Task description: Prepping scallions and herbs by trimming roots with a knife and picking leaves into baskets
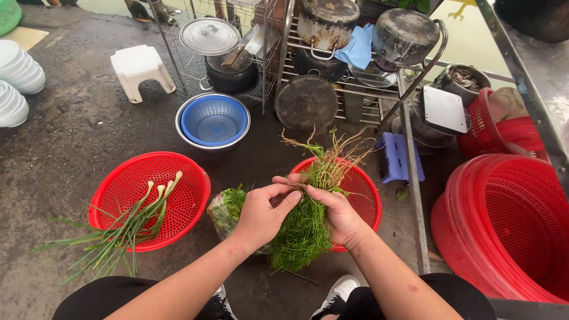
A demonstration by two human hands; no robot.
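Two bare forearms rising from the bottom edge, dark trousers and two grey-white shoes [339,291] beneath. Left hand [264,213] clenched round the stems of one feathery dill bunch [305,228], thumb and fingers pinching near the top; right hand [339,214] wrapped round the same bunch from the other side, holding it upright with pale stringy roots [332,148] fanning above the knuckles. Bunch held over wet dark concrete, between two round red plastic mesh baskets. At far left, two stacks of white bowls [15,80]. Next, left red basket [155,192], carrying several spring onions [127,228], white bulbs inside, green leaves spilling over the rim onto the ground. Behind it, one white plastic stool [141,68] and one blue mesh colander nested in a steel bowl [213,121]. Just beside the left hand, a clear plastic bag of leafy greens [228,207]. Behind the hands, second red basket [364,192], partly hidden by the dill. Beyond, a wire rack [349,89] with blackened metal pots, one shiny steel lid [209,35], a blue cloth [358,47], a round dark board leaning at its foot. Further right, one small blue-purple stool [398,157], then a stack of large red baskets [504,225], count hard to tell.
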